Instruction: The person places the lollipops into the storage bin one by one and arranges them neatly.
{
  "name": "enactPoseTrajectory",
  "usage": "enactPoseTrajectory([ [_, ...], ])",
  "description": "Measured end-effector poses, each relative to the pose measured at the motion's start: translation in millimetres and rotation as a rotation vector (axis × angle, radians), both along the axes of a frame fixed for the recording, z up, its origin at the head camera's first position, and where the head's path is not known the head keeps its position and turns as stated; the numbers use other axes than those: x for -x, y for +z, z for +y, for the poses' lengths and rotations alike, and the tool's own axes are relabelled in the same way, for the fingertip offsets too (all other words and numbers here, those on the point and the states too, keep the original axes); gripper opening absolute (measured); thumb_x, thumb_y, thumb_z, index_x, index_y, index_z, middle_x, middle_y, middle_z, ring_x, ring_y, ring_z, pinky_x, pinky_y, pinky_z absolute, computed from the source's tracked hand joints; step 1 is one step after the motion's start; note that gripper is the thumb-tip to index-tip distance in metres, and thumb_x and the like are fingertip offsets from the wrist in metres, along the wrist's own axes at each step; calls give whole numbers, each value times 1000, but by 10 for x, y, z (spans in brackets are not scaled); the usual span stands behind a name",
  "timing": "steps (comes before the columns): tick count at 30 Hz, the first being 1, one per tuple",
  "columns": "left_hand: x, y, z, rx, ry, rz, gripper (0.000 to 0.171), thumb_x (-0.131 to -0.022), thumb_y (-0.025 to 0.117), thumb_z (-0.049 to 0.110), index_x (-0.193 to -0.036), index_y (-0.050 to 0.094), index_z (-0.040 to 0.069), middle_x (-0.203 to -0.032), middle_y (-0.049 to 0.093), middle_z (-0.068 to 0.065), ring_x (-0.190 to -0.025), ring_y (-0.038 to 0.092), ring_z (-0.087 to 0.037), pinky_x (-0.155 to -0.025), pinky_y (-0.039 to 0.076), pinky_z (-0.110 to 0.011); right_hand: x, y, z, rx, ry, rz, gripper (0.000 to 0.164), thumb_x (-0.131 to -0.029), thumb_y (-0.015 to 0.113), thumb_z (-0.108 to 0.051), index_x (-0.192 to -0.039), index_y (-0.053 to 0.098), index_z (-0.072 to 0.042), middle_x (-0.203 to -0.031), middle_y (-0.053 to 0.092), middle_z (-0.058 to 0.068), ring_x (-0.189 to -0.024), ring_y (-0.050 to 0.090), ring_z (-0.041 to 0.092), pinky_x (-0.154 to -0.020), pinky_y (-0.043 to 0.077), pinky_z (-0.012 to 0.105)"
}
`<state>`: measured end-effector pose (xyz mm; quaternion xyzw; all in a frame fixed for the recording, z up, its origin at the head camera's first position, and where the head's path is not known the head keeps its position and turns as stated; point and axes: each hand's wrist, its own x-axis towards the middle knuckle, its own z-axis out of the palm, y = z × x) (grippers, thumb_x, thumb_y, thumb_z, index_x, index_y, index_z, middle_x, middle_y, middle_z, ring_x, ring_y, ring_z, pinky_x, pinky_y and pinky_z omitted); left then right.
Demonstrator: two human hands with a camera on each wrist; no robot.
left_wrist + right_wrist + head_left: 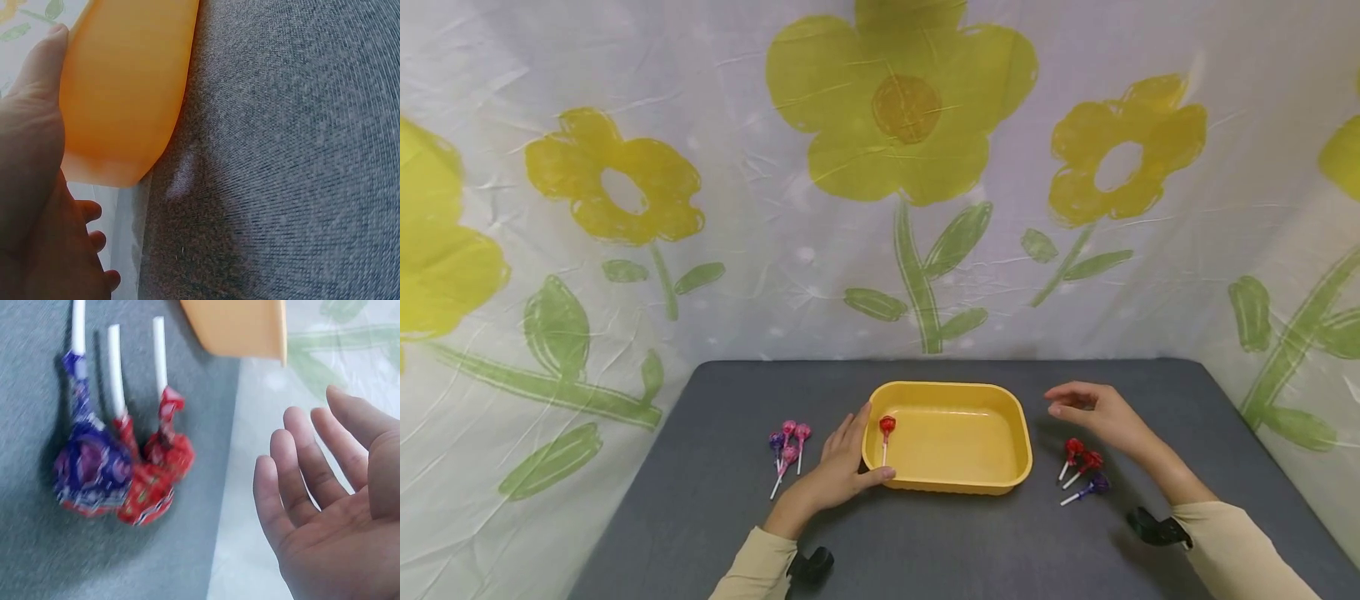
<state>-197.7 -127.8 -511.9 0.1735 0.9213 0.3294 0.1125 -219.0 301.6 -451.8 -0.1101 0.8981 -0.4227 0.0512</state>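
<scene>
Lollipops (1092, 460), two red and one purple, lie on the tabletop (962, 550) just nearside of my right grip (1096, 417), sticks (1070, 500) slanting leftward away from it. That grip is the closer, loosely parted and empty; my left grip (838, 468), fingers extended, rests against the yellow tray (955, 450).

No text, brand or number can be read. In the right wrist view, the purple lollipop's wrapper (94, 465) and the red wrapper (148, 495) just beside it bear printed marks, too blurred to make out as letters or figures.
</scene>
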Motion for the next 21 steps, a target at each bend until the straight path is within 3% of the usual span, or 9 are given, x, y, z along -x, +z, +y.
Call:
enactPoseTrajectory([
  [5,-8,3,0,9,8,-6,111,-85,66,61,-161,-4,21,-168,12,-11,-155,4,-38,-121,6,-65,-43,-44,110,-22,-35,-17,42,-95,66,-32,-127,64,-5,-118,71,15,-91,60,-8,-77,54,19],
  [14,7,22,3,14,12,-17,112,-85,67,62,-161,-4,21,-168,11,-11,-156,4,-38,-122,6,-65,-96,-200,228,-21,-40,-31,43,-95,67,-30,-127,64,-2,-113,72,15,-88,64,-4,-75,57,24],
  [21,5,5,-1,14,8,-17,112,-85,66,63,-160,-4,21,-168,11,-11,-156,4,-37,-122,6,-65,-123,-287,286,-21,-22,-50,43,-95,66,-28,-127,63,1,-116,71,17,-87,61,-10,-73,55,22],
])
